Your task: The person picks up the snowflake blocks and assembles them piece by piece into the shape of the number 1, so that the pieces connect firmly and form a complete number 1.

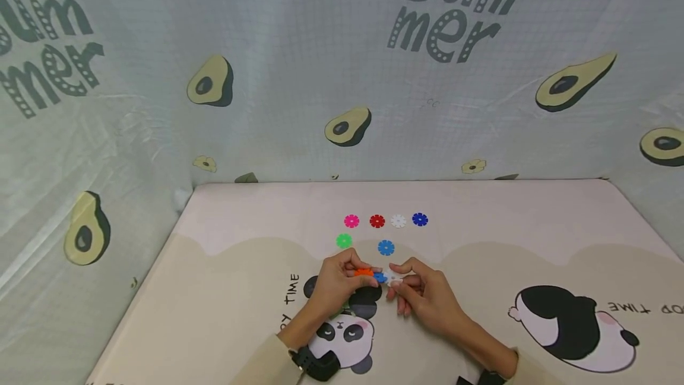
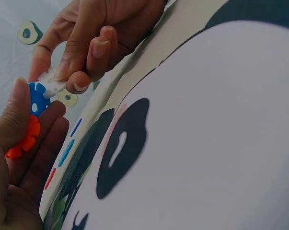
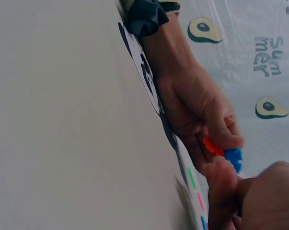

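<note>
My left hand (image 1: 336,283) pinches an orange notched plastic disc (image 1: 364,273) between thumb and fingers. Against the orange one sits a blue disc (image 2: 37,99), its notches meeting the orange edge in the left wrist view. From the other side, my right hand (image 1: 430,299) pinches a white disc (image 2: 49,82) that touches the blue disc's far edge. Whether the white and blue slots are interlocked cannot be told. In the right wrist view the orange disc (image 3: 212,145) and blue disc (image 3: 234,159) show, while the right fingers hide the white one. Both hands are just above the table.
Beyond the hands, loose discs lie flat on the table: pink (image 1: 351,221), red (image 1: 377,221), white (image 1: 398,221), dark blue (image 1: 420,219), green (image 1: 344,240) and light blue (image 1: 386,248). The table cover (image 1: 240,308) has printed pandas. A patterned curtain (image 1: 278,76) hangs behind.
</note>
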### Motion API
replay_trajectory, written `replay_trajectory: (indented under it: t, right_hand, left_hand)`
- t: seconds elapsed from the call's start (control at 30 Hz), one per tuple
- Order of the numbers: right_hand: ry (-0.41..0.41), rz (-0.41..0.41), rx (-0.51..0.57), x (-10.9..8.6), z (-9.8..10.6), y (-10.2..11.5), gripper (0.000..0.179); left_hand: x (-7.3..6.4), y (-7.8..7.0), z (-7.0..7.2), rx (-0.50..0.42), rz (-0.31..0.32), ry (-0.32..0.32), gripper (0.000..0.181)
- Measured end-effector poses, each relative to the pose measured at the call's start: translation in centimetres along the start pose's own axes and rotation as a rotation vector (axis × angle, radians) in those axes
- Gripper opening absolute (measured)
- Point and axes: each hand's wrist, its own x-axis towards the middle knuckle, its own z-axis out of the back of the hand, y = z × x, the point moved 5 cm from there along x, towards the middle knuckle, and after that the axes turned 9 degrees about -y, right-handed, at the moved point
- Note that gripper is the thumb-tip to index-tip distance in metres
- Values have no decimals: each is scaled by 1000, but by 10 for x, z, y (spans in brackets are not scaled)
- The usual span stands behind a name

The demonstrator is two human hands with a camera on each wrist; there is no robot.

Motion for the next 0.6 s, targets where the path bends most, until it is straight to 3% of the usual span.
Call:
replay_trajectory:
  t: [0.13, 0.27, 0.43, 0.6]
  right_hand:
    - [-8, -3, 8, 0, -2, -1, 15]
    - [-14, -19, 15, -1, -3, 0, 13]
    - [-16, -20, 20, 0, -3, 2, 15]
    - [-52, -33, -32, 1, 2, 2, 29]
  left_hand:
    - [-1, -2, -1, 14, 9, 6, 18]
    - [0, 6, 0, 13, 13, 0, 18]
    - [1, 11, 2, 3, -28, -4, 20]
    - [0, 10, 3, 32, -64, -14, 21]
